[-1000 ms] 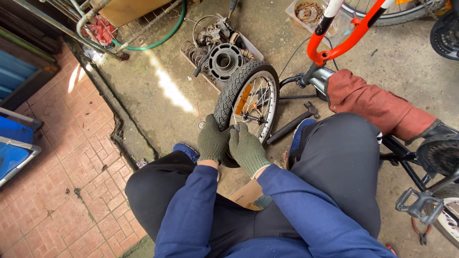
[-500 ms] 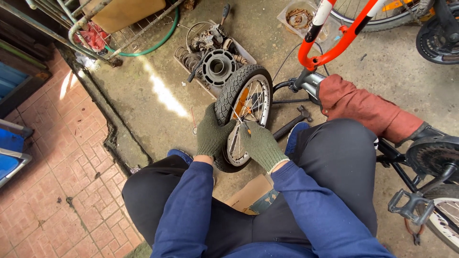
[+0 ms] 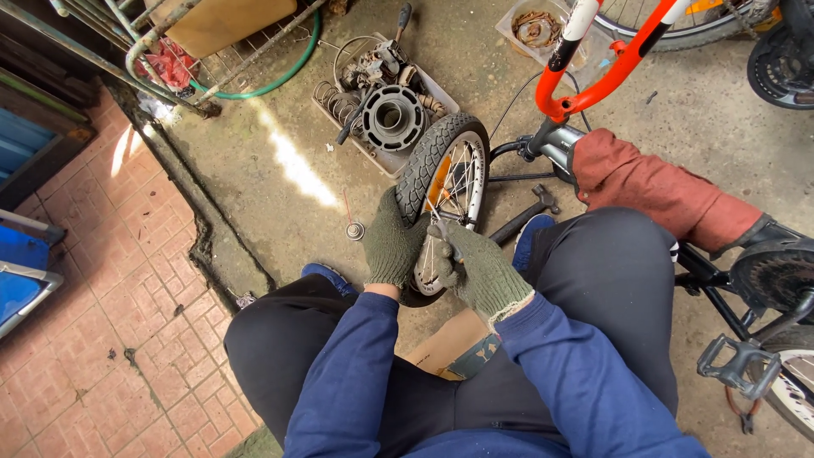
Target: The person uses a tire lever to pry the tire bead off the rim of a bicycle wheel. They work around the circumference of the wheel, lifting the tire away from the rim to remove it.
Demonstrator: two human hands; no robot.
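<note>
Small bike wheel (image 3: pixel 445 182) stands upright on concrete between the person's knees, directly under both gloved hands. Left hand (image 3: pixel 392 242) wrapped around the tyre's near-left edge, fingers curled on the tread. Right hand (image 3: pixel 476 267) just right of it, closed around a thin tool (image 3: pixel 443 222) poking into the spokes; tool type unclear. Beyond the hands: tray of metal parts (image 3: pixel 386 110). Right of the right hand: hammer (image 3: pixel 526 216) on the ground, rust-red cloth (image 3: pixel 661 191), orange bike frame (image 3: pixel 610 59). Small washer (image 3: pixel 354 230) left of the left hand.
</note>
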